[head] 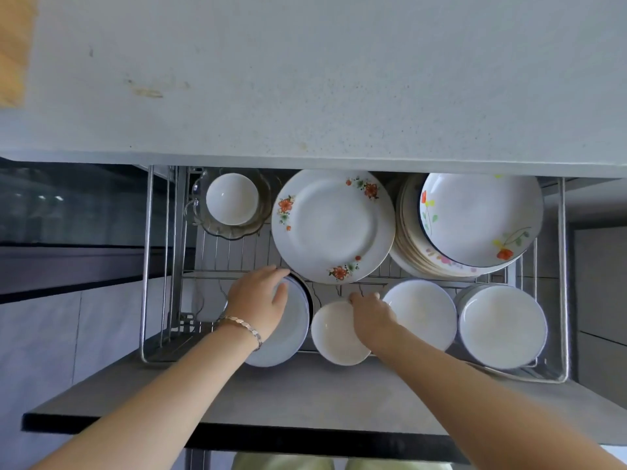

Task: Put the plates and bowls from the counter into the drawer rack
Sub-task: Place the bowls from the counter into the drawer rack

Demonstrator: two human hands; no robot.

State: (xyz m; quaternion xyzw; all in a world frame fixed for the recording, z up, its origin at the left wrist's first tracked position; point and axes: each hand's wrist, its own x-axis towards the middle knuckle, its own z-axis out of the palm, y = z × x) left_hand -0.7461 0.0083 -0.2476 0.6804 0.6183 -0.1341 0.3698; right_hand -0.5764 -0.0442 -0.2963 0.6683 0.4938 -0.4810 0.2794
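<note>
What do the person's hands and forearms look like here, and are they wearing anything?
Both forearms are bare, no sleeves or gloves. The left hand has a silver-coloured metal link bracelet at its wrist. The right hand shows nothing worn at hand or wrist.

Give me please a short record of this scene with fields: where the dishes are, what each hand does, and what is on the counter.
counter: grey speckled stone countertop, no dishes visible on it
rack: pulled-out metal wire drawer rack
back row: small white bowl in a clear glass dish, large round plate with orange flowers, stack of floral plates
front row: stacks of plain white bowls
left hand: resting on the leftmost white bowl stack
right hand: gripping the rim of a small cream bowl
</note>
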